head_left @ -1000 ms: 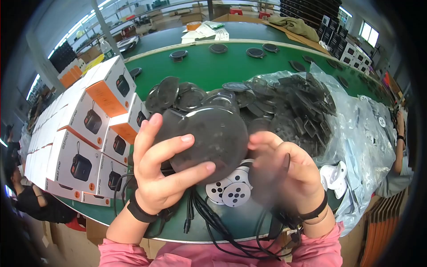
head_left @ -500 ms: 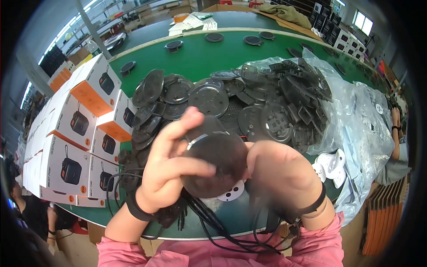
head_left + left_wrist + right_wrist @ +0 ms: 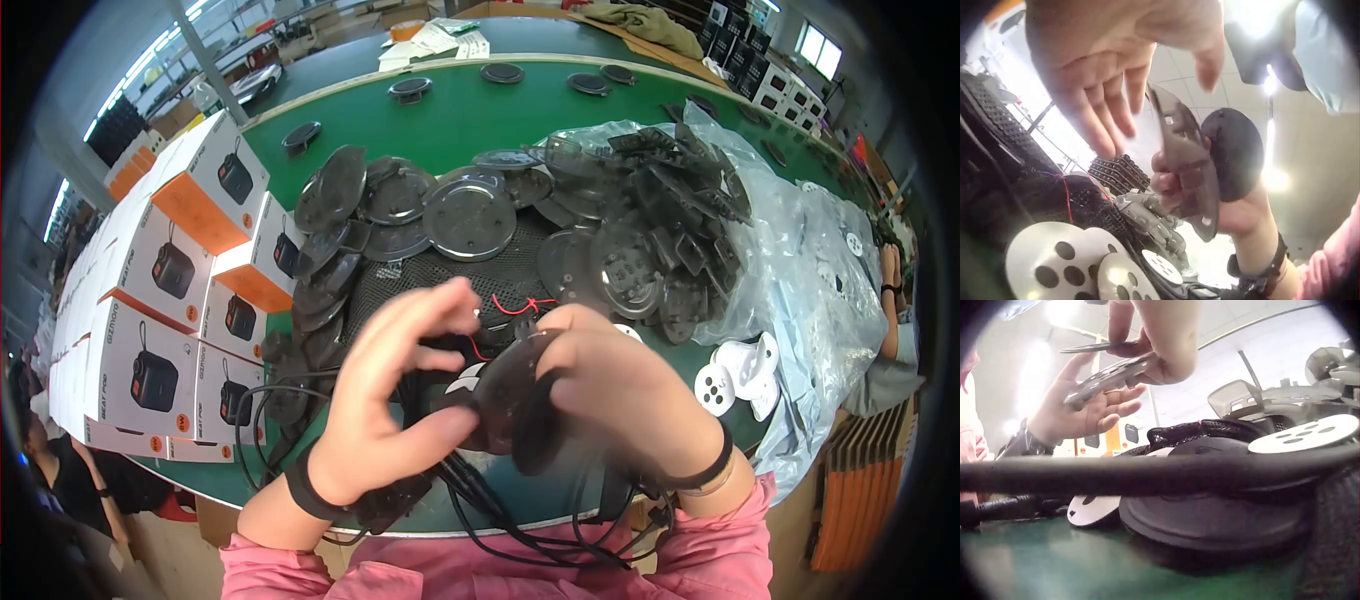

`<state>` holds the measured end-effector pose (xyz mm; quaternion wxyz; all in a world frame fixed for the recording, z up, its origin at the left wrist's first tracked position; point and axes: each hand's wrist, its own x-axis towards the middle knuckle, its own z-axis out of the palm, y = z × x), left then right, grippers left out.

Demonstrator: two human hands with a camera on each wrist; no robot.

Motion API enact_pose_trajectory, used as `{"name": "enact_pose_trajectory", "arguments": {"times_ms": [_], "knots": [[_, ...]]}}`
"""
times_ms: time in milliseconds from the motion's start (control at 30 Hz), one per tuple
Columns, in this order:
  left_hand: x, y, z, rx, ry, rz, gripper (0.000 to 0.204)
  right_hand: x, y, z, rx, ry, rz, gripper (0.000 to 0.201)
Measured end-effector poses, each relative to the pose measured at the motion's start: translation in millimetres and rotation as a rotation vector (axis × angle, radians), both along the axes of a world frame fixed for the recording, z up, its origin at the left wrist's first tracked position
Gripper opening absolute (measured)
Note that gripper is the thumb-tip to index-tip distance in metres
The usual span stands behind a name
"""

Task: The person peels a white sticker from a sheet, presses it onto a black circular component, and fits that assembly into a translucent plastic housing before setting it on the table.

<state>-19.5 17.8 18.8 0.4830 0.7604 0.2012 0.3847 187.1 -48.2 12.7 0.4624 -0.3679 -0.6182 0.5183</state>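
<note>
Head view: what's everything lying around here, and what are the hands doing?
Discs: a heap, dark grey, middle of the table.
Held discs: two as the left wrist view shows, dark, in the right hand.
White discs: several, holed, table's near right.
Boxes: many, white and orange, stacked at left.
Bag: one, clear plastic, right, holding dark parts.
Mesh: one, black, under the heap, with red wire.
Cables: several, black, near table edge.
Table: one, green.
Left hand: open, beside the held discs.
Right hand: grips the held discs.
</note>
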Motion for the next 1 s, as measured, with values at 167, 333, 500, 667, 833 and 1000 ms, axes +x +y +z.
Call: {"name": "enact_pose_trajectory", "arguments": {"times_ms": [167,333,500,667,833,1000], "knots": [[-7,0,3,-0.369,0.201,-0.25,0.038,-6,-3,2,-0.046,0.019,-0.008,0.013],[-8,-4,-3,-0.598,-0.047,-0.02,0.021,-9,-10,7,0.257,-0.063,-0.222,0.013],[-11,-3,-9,-0.39,-0.003,0.093,0.024,-16,-10,13,0.285,-0.192,-0.292,0.022],[-17,4,-18,-0.061,-0.037,0.03,0.032,-11,-3,9,0.652,-0.537,-0.306,0.026],[-19,5,-23,-0.059,-0.188,-0.038,0.038,-16,-8,12,0.754,-0.69,-0.367,0.028],[-19,9,-19,0.048,-0.14,-0.069,0.042,-15,-8,14,0.76,-0.602,-0.284,0.026]]}}
